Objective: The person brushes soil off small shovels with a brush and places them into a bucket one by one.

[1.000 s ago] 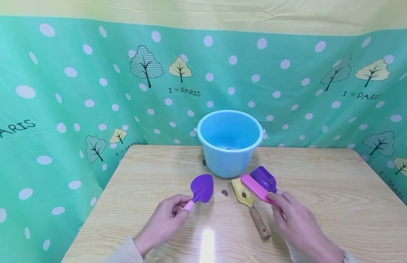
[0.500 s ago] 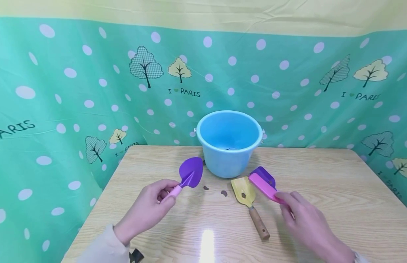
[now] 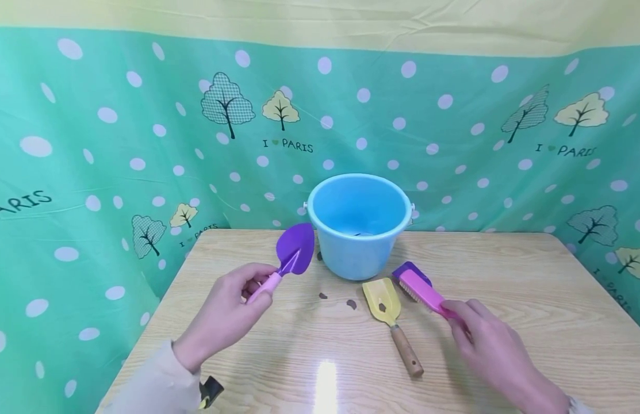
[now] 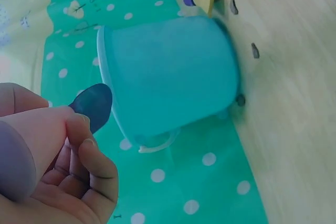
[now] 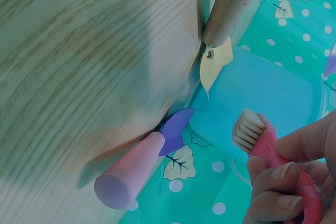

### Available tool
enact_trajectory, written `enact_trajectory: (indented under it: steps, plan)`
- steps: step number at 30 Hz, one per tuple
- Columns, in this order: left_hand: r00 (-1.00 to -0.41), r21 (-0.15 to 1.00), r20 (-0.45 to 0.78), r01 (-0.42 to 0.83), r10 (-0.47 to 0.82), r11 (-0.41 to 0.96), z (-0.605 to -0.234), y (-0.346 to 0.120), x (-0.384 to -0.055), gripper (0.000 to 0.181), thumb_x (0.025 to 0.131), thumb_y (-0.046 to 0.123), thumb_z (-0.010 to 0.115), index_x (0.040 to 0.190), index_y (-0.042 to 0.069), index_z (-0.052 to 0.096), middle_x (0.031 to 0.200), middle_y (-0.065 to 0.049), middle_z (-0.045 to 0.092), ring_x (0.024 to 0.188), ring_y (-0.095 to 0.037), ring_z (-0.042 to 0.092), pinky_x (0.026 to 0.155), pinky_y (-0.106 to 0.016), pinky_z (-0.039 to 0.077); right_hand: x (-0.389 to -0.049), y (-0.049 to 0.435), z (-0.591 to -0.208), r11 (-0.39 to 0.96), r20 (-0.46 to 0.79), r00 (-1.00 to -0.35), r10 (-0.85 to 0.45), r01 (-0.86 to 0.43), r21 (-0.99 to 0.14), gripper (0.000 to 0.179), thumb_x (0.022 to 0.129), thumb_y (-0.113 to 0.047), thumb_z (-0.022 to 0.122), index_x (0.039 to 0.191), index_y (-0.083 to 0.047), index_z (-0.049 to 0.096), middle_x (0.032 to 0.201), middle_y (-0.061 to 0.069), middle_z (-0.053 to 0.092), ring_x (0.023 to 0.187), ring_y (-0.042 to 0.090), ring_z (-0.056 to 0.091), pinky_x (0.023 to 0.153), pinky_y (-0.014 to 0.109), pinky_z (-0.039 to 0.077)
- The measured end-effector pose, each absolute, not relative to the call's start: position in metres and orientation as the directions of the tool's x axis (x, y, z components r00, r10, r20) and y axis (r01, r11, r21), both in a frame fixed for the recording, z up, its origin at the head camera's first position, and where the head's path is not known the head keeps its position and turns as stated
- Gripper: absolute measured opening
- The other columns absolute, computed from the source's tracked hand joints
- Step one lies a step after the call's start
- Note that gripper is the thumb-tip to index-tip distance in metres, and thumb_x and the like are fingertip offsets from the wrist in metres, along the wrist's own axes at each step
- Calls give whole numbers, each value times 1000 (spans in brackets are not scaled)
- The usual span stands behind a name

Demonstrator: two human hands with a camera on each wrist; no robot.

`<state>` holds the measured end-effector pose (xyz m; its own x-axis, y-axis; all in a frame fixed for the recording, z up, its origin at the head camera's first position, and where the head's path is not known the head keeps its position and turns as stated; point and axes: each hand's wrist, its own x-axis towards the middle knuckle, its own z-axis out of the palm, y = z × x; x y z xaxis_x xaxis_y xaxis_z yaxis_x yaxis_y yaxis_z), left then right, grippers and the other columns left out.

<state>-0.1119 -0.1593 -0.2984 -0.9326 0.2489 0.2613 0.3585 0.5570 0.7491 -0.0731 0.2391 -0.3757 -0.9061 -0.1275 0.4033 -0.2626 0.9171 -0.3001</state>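
My left hand (image 3: 223,307) grips the pink handle of a purple trowel (image 3: 296,248), its blade raised beside the rim of a light blue bucket (image 3: 356,256). In the left wrist view the dark trowel blade (image 4: 94,103) overlaps the bucket's rim. My right hand (image 3: 498,345) pinches a pink brush (image 3: 422,288) by its handle; its pale bristles (image 5: 247,129) show in the right wrist view. Under the brush lies a purple shovel (image 5: 178,129) with a pink handle (image 5: 131,171). Left of it rests a yellow scoop (image 3: 374,289) with a wooden handle, a brown flake (image 3: 383,307) in it.
Brown flakes (image 3: 351,303) lie on the wooden table (image 3: 278,356) in front of the bucket, one close to its left base. Behind the table hangs a green dotted curtain (image 3: 361,109). A small black object (image 3: 212,391) shows by the left sleeve.
My left hand has lifted the trowel up and left, away from the flakes, uncovering one. The right hand has drawn the brush rightward off the yellow scoop.
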Motion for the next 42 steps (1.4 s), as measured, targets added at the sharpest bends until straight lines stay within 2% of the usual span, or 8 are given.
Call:
enact_trajectory:
  steps: [11,18,26,32,38,42]
  plan:
    - [-915,703,281,402,290,587,-279,-151,-133,36,82,6,60,118,10,64,82,2,61,64,-16,55,53,-27,47,-73,242,-376,922,418,-899,-128,-263,-284,34,78,-2,69,111,-14,67,83,-5,57,58,5,41,46,21,34]
    - [-893,634,285,448,349,630,-267,-141,-153,41,82,9,59,123,11,63,88,3,62,67,-15,54,55,-30,46,-73,244,-376,922,423,-897,-131,-267,-281,33,78,-4,70,109,-14,67,83,-5,57,59,8,42,48,23,34]
    - [-882,558,269,470,386,684,-251,-125,-176,28,83,12,60,111,6,66,88,0,63,68,-17,55,58,-32,47,-74,247,-376,920,432,-892,-135,-275,-278,33,77,-3,71,108,-14,68,81,-6,56,59,6,40,47,22,33]
    - [-866,489,253,500,432,715,-241,-112,-195,17,87,15,61,101,8,68,79,-1,61,64,-18,53,56,-31,45,-73,247,-378,921,414,-902,-125,-261,-290,32,78,-3,71,108,-14,68,80,-6,55,58,6,39,46,21,32]
    - [-867,432,185,495,463,754,-239,-95,-212,17,91,19,60,101,8,69,75,0,60,62,-17,52,55,-30,43,-72,249,-378,925,412,-903,-122,-254,-284,32,78,-3,69,108,-14,67,80,-6,54,57,6,39,45,21,31]
    - [-869,398,155,490,470,775,-236,-85,-221,20,89,16,61,106,8,69,82,-1,62,63,-17,54,55,-29,45,-72,250,-378,926,412,-903,-119,-252,-283,32,78,-4,70,109,-14,67,81,-5,55,58,6,40,46,21,31]
